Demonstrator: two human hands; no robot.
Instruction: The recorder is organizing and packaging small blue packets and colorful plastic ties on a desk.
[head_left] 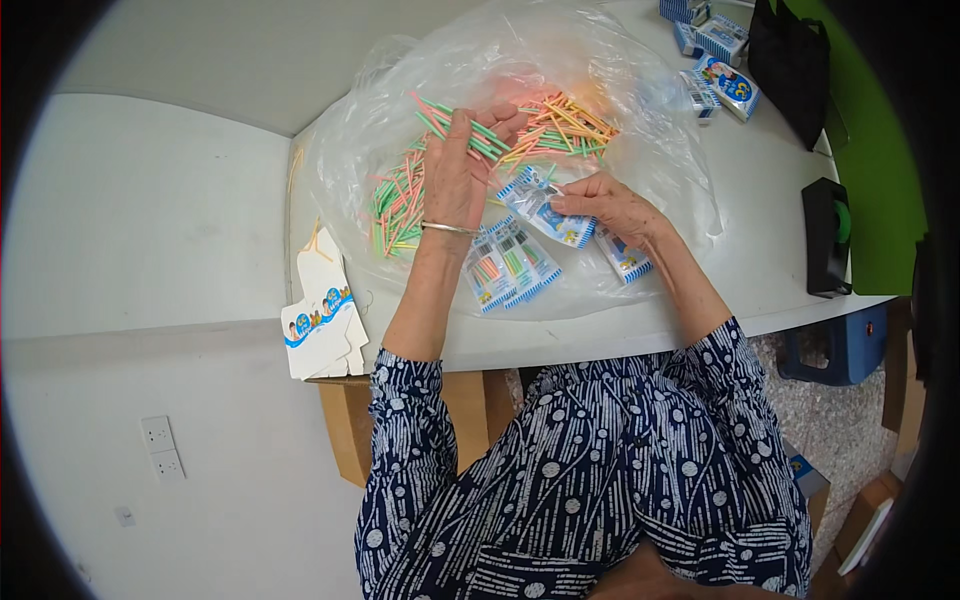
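My left hand (458, 170) is closed round a bundle of thin pink and green sticks (437, 118), held above the sheet of clear plastic bag (655, 130). Between the fingers of my right hand (612, 205) is a small blue-and-white packet (532, 200), tilted, its upper end close to my left hand. Loose sticks lie in heaps on the plastic: a pink and green heap (400, 195) left of my left hand, and a yellow and pink heap (560, 128) beyond the hands. Packets with coloured sticks showing (510, 265) lie below the hands; another packet (625, 258) is partly under my right wrist.
At the table's left corner lie flat white printed cartons (325, 310). Small blue-and-white boxes (728, 85) and a black bag (790, 75) are at the far right. A black tape dispenser (826, 238) stands by the right edge, above a blue stool (835, 348). A wall rises at left.
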